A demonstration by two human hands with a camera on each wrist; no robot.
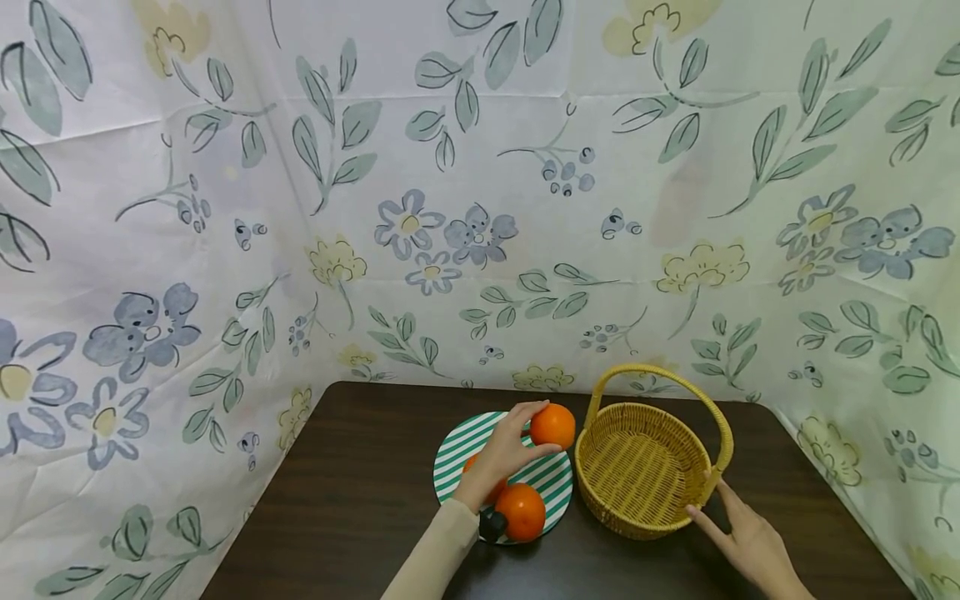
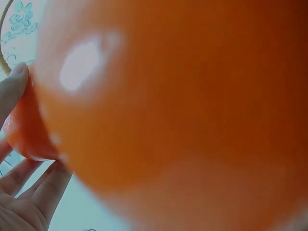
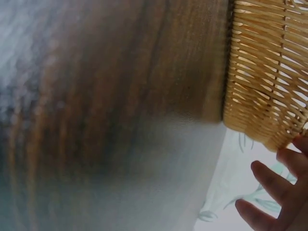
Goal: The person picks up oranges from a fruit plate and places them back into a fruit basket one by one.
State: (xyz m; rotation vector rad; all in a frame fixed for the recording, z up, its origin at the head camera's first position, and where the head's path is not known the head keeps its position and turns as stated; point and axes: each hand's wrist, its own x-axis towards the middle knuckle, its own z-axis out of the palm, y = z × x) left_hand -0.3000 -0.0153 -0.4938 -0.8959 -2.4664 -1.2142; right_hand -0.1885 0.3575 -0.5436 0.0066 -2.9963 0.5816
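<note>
My left hand (image 1: 504, 454) holds an orange (image 1: 552, 427) between thumb and fingers, above the right part of a green-and-white striped plate (image 1: 459, 446). Another orange (image 1: 521, 512) rests at the plate's front; a further one (image 1: 471, 463) is mostly hidden behind the hand. In the left wrist view, a blurred orange (image 2: 183, 106) fills most of the picture, and the held orange (image 2: 30, 127) shows at left. My right hand (image 1: 750, 537) grips the right side of a woven basket (image 1: 637, 467) by the handle's base, other fingers spread (image 3: 272, 183).
The basket's arched handle (image 1: 660, 371) stands upright, close to the held orange. A dark brown table (image 1: 352, 483) lies under everything. Floral cloth (image 1: 480, 208) hangs behind the table and along its sides. A small black object (image 1: 492, 525) sits by the left wrist.
</note>
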